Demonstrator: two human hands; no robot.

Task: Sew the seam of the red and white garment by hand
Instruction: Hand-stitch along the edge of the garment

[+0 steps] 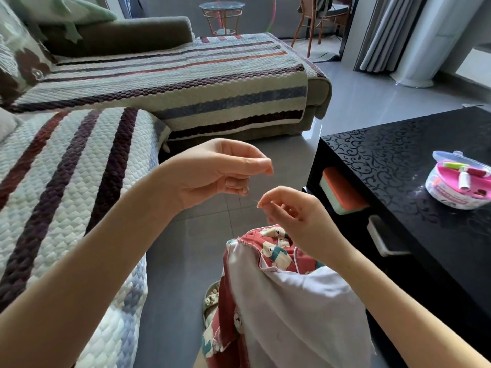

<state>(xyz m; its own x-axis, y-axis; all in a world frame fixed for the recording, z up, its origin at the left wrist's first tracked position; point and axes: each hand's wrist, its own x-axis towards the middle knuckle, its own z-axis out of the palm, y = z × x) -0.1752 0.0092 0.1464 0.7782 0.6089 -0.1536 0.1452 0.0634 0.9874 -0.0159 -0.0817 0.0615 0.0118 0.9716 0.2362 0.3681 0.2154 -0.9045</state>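
Nearest, at centre, the red and white garment (279,301) drapes over the lap. Just beyond it, the right hand (295,216) pinches a fine needle (261,203). Farther left, the left hand (212,171) has curled fingers, thumb on forefinger; whether it holds anything I cannot tell. Far right, a sewing kit (458,181) sits on a black table (385,160).

A glossy black patterned counter (385,168) fills the right of the frame; at the frame's right edge, a round sewing kit (455,193) holding thread spools (463,179) sits on it.
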